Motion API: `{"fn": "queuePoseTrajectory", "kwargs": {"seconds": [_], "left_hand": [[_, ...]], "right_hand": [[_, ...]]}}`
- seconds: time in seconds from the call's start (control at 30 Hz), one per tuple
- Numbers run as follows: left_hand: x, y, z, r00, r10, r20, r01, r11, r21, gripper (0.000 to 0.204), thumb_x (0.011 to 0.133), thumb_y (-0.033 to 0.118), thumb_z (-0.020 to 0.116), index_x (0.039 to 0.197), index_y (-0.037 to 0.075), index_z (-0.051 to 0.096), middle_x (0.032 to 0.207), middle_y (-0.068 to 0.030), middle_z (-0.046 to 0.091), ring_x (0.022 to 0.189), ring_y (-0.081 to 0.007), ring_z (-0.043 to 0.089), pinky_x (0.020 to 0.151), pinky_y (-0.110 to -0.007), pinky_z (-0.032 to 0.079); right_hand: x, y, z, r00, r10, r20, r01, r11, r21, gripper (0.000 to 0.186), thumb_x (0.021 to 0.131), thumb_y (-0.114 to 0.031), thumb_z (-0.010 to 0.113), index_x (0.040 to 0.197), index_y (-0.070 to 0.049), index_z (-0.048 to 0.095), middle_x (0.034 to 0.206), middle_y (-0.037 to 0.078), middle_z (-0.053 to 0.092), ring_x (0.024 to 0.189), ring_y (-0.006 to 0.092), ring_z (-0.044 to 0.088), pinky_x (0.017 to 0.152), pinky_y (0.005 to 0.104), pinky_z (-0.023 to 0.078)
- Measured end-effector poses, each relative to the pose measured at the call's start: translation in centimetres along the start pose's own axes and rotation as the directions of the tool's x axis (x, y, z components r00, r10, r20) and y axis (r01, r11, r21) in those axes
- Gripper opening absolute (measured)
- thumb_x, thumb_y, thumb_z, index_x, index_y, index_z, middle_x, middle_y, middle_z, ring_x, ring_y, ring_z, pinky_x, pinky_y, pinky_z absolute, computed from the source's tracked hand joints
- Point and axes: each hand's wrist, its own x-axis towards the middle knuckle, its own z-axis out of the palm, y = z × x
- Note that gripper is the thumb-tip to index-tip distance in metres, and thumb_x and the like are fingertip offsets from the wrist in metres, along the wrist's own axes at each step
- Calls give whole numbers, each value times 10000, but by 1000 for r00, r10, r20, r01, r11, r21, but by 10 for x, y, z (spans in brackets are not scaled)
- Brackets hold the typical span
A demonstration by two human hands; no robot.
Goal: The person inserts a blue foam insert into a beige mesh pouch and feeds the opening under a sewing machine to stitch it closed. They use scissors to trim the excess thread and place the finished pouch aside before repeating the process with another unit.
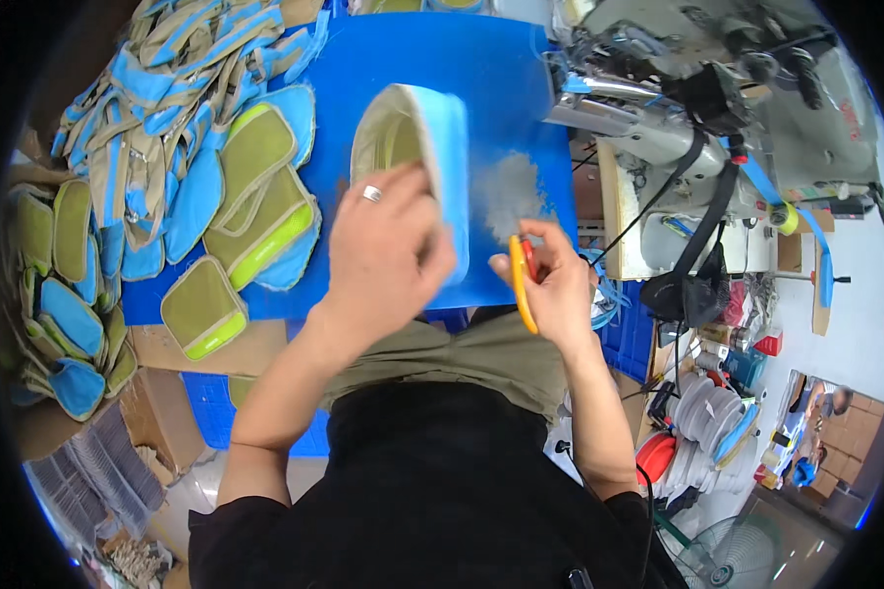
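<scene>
My left hand [385, 253], with a ring on one finger, is closed on a curved sewn fabric piece [444, 133]. The piece is bright blue outside with a pale edge, and its hollow side shows olive-green. It stands up off the blue table [506, 69], slightly smeared by motion. To its right, my right hand [560, 290] grips small thread snips [519, 285] with yellow and red handles. Their blades are hidden or too blurred to make out. The snips are apart from the fabric piece.
Olive and blue fabric panels [260, 211] lie at the table's left, below a heap of blue-and-khaki strapped pieces [157, 88]. More panels [69, 314] fill a box at far left. Grey lint [511, 191] dusts the table. A sewing machine [648, 128] stands at right; a fan [727, 560] sits lower right.
</scene>
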Motion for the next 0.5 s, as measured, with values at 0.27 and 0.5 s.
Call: {"fn": "queuePoseTrajectory", "kwargs": {"seconds": [0.27, 0.5], "left_hand": [[-95, -13, 22, 955, -5, 296, 14, 999, -30, 209, 792, 158, 826, 928, 92, 681, 1267, -111, 690, 1266, -322, 619, 1064, -487, 464], [-152, -36, -10, 933, -355, -55, 350, 933, -82, 185, 821, 21, 774, 982, 60, 692, 1152, -120, 714, 1030, -296, 677, 909, -390, 519]], "right_hand": [[20, 87, 20, 978, -182, -100, 145, 944, -297, 506, 874, -185, 822, 1289, -18, 585, 893, 155, 724, 779, 300, 714, 735, 408, 554], [26, 68, 21, 956, -261, -134, 203, 919, -338, 419, 868, -97, 800, 1263, -20, 685, 1210, 176, 625, 1091, 311, 642, 917, 392, 542]]}}
